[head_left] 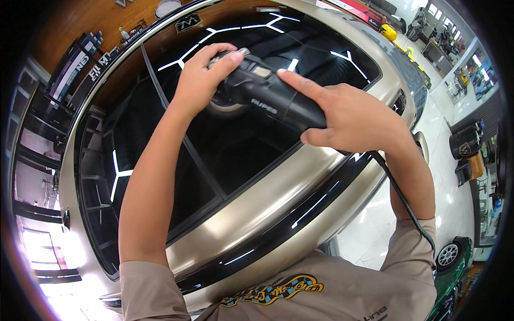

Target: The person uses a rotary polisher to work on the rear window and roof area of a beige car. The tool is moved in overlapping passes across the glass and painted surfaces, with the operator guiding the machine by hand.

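Polisher first: we see a black handheld electric polisher (270, 93) lying on the dark glossy car glass (235, 155), its long axis running from lower right to upper left, pad end pointing upper left. Our left hand (201, 80) caps the head; our right hand (350, 120) grips the body, forefinger stretched along it.

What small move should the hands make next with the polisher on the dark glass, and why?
Probably slide the polisher slowly sideways along the glass. Its pad sits flat on the glass, the left hand presses on the head and the right hand holds the body, with much glass around.
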The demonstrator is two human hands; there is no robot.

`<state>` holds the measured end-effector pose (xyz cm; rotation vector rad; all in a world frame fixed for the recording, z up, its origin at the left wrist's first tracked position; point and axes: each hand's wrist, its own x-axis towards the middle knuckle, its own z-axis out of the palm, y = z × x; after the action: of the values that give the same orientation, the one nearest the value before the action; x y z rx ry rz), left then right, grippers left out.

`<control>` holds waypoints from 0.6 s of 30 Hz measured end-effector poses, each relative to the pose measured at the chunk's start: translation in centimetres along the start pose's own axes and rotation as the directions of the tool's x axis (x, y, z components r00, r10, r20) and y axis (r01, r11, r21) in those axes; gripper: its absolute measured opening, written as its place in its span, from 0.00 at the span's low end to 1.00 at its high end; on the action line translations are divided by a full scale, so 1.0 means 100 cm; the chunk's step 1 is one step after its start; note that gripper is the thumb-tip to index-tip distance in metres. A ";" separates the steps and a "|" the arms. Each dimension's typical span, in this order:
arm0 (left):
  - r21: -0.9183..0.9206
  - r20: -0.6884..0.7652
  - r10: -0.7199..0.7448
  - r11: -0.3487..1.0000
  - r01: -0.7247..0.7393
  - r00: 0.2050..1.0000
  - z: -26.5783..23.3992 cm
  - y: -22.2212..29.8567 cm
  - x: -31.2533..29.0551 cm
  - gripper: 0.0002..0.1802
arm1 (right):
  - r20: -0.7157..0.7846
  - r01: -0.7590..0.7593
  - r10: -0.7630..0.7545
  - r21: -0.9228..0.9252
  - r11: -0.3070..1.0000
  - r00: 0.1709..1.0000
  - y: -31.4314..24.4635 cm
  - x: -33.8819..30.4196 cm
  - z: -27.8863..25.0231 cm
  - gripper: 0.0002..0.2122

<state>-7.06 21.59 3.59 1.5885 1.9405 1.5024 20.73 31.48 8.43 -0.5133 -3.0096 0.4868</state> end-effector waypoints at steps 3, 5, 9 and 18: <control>-0.004 -0.022 -0.057 0.998 0.057 0.998 -0.026 -0.004 -0.016 0.26 | 0.064 0.028 -0.026 -0.025 0.999 0.998 -0.023 0.010 -0.003 0.43; -0.067 -0.033 -0.070 0.995 0.068 0.997 -0.038 -0.004 -0.024 0.23 | 0.067 0.065 -0.062 -0.040 0.997 0.996 -0.029 0.012 -0.001 0.42; -0.163 -0.078 -0.062 0.985 0.048 0.995 -0.046 -0.007 -0.042 0.19 | 0.076 0.115 -0.111 -0.054 0.992 0.991 -0.040 0.012 -0.003 0.41; -0.094 -0.134 -0.051 0.995 0.038 0.990 -0.020 0.020 -0.081 0.19 | 0.140 0.082 -0.074 -0.049 0.995 0.987 -0.035 -0.032 -0.008 0.49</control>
<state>-4.03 13.56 2.77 1.4297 1.9330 1.6963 22.75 27.49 10.34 -0.3773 -3.1687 0.4549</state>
